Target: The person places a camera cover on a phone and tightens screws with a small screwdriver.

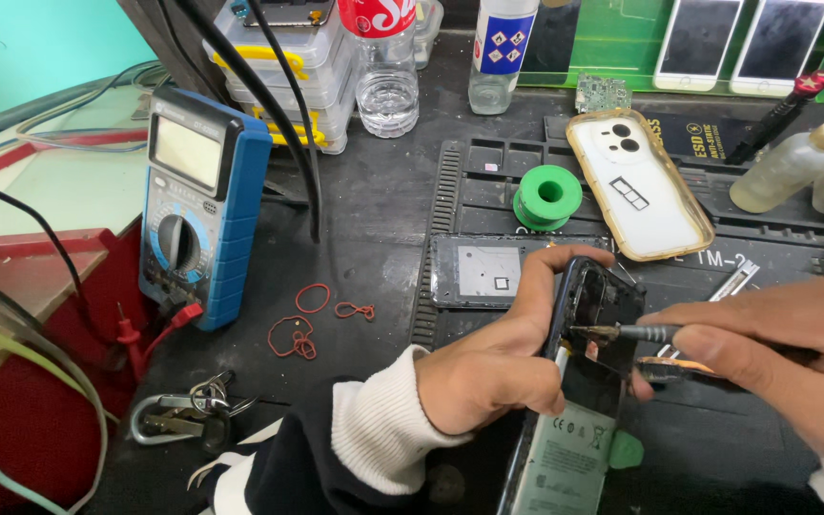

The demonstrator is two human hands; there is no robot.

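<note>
1. Head view: opened phone (pixel 579 381) low on black table (pixel 374 200), tilted up.
2. Left hand (pixel 493 367), fingers (pixel 565 262) wrapped round phone's upper edge.
3. Right hand (pixel 774 358), fingers pinching screwdriver (pixel 622 333), tip inside phone.
4. Blue meter (pixel 202 205) well apart, left.

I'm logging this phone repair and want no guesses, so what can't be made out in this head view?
- Tool tip: the right hand holds a thin tool into the opened phone; the contact point is too small to see.
- Phone's left edge: covered by the left hand.
- Phone's lower end: cut off by the bottom edge.
- Right wrist: cut off at the right edge.
</note>
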